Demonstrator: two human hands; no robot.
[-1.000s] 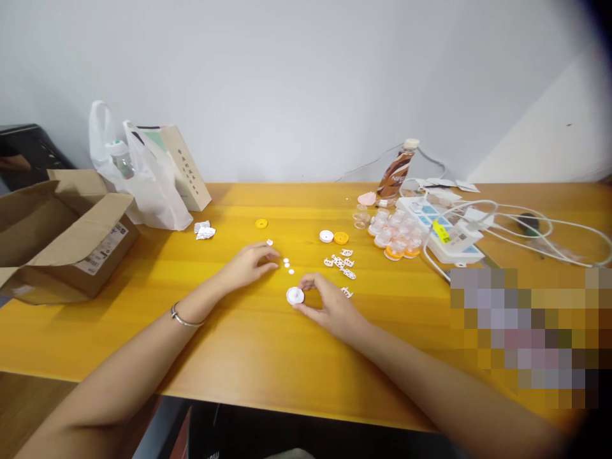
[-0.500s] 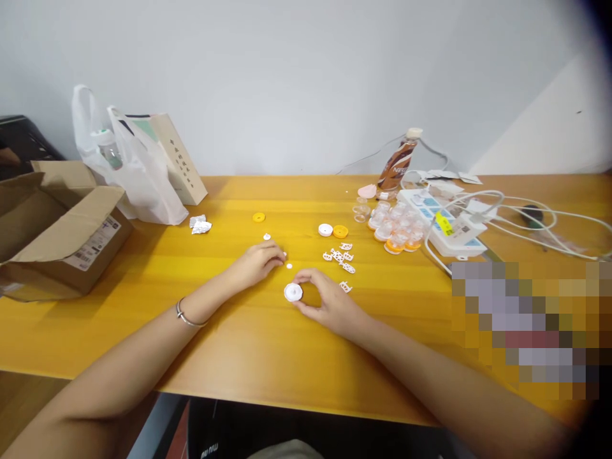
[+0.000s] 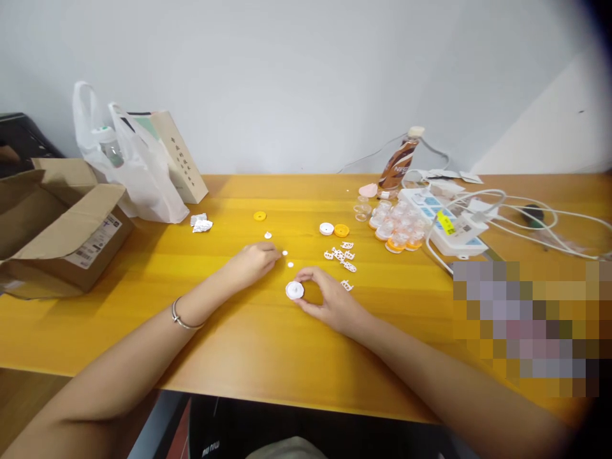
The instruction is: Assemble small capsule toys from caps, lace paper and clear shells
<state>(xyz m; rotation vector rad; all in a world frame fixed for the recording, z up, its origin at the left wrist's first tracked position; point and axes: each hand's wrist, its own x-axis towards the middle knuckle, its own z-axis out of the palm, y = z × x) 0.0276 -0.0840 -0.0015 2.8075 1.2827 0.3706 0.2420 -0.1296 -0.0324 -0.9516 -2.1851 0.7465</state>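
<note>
My right hand (image 3: 327, 301) rests on the yellow table (image 3: 268, 338) and pinches a round white disc (image 3: 294, 291) between thumb and forefinger. My left hand (image 3: 251, 262) lies just left of it, fingers curled with the tips together at two tiny white round pieces (image 3: 287, 258); whether it holds one I cannot make out. A silver bangle (image 3: 180, 317) sits on my left wrist. Small white openwork pieces (image 3: 342, 256) lie scattered right of my hands, with a white disc (image 3: 326, 228) and an orange disc (image 3: 341, 230) behind them.
An open cardboard box (image 3: 57, 223) stands at the left, a white plastic bag (image 3: 129, 172) and paper bag behind it. At the back right are clear and orange caps (image 3: 396, 229), a brown bottle (image 3: 396, 162), a power strip (image 3: 444, 220) and cables. Another orange disc (image 3: 259, 216) lies mid-table.
My left hand's fingertips have closed in over the tiny white pieces; three showed a second ago, two show now. My right hand stays on the white disc. The view has shifted slightly.
</note>
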